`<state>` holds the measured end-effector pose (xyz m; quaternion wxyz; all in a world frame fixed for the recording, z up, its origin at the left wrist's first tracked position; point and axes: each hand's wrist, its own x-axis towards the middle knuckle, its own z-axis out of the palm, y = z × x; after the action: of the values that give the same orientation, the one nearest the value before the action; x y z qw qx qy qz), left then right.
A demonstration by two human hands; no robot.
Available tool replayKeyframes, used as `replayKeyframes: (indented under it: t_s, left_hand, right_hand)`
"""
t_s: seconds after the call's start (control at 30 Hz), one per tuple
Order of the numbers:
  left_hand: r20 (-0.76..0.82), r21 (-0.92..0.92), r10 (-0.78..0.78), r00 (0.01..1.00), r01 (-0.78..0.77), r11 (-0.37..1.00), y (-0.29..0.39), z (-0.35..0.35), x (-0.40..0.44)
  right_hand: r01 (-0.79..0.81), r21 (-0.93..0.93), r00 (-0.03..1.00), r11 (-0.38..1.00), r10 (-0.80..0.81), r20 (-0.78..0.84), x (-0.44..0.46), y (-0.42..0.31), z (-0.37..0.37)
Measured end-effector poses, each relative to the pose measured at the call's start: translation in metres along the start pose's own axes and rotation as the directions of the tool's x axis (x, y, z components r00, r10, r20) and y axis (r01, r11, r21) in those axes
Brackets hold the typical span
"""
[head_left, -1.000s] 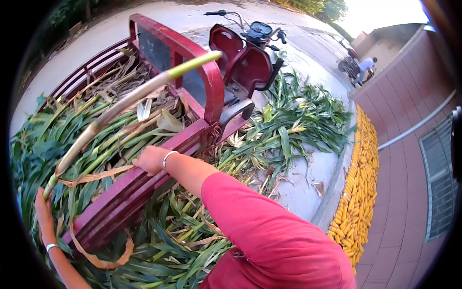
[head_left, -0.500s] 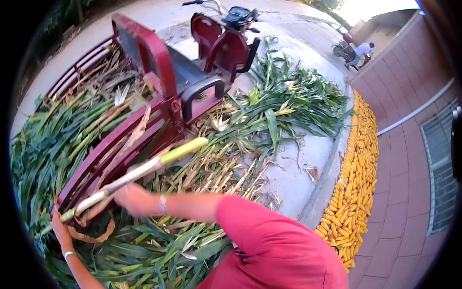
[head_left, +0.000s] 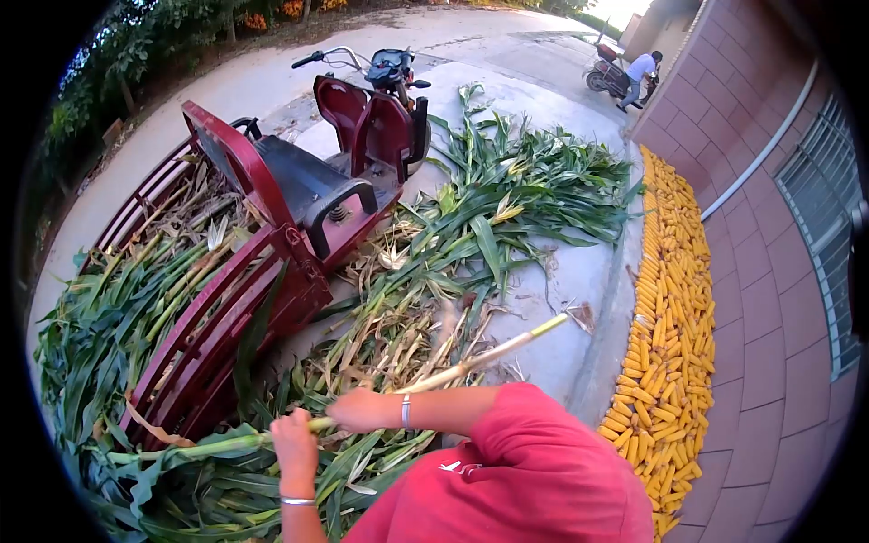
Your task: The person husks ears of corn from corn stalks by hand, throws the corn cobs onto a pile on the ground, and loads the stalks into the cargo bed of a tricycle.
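Note:
A long corn stalk (head_left: 493,355) lies slantwise across my body, its pale bare end to the right and its leafy green end to the left. My left hand (head_left: 295,445) is wrapped round the green part, in front of the cart's side. Just to the right, my right hand (head_left: 360,410) also grips the stalk, closed. Below and around both hands spreads a heap of leafy corn stalks (head_left: 226,493). Dry husks and leaves (head_left: 380,348) lie just beyond my right hand.
A red cargo tricycle (head_left: 262,172) stands ahead to the left, its bed loaded with stalks (head_left: 118,308). More green stalks (head_left: 525,181) lie on the concrete. Yellow corn cobs (head_left: 661,362) line the brick wall (head_left: 760,362). A person (head_left: 639,80) is beside a parked motorbike (head_left: 608,72).
The stalk has swung down and right, away from the tricycle's side rail. Both hands have moved right, now close together on it. The view has shifted too.

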<state>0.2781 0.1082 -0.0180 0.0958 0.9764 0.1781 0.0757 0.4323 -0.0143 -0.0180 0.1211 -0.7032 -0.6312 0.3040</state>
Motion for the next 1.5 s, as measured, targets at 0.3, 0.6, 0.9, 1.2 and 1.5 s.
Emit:
replayKeyframes:
  t_s: [0.3, 0.6, 0.9, 1.2, 1.5]
  left_hand:
    - [-0.351, -0.854, -0.841, 0.412, 0.228, 0.468, -0.093, -0.032, -0.089]
    - [0.181, -0.52, -0.837, 0.517, -0.672, -0.528, -0.192, -0.028, -0.095]
    - [0.098, -0.899, -0.96, 0.264, -0.391, -0.199, -0.03, -0.08, -0.062]
    - [-0.165, -0.896, -0.891, 0.423, -0.441, -0.043, 0.031, -0.129, -0.1]
    - [-0.508, -0.854, -0.76, 0.404, -0.121, 0.506, 0.1, -0.089, -0.102]
  right_hand:
    - [0.003, -0.025, 0.988, 1.0, -0.007, -0.153, -0.144, 0.019, -0.01]
    - [-0.105, 0.048, 0.989, 0.993, 0.109, -0.103, -0.242, 0.041, 0.023]
    - [-0.371, -0.112, 0.928, 0.922, 0.363, -0.089, -0.212, 0.184, 0.152]
    - [-0.246, -0.549, 0.901, 0.798, 0.398, 0.174, -0.088, 0.232, 0.249]
    - [0.249, 0.052, 0.945, 0.967, -0.254, 0.206, 0.03, 0.022, 0.012]
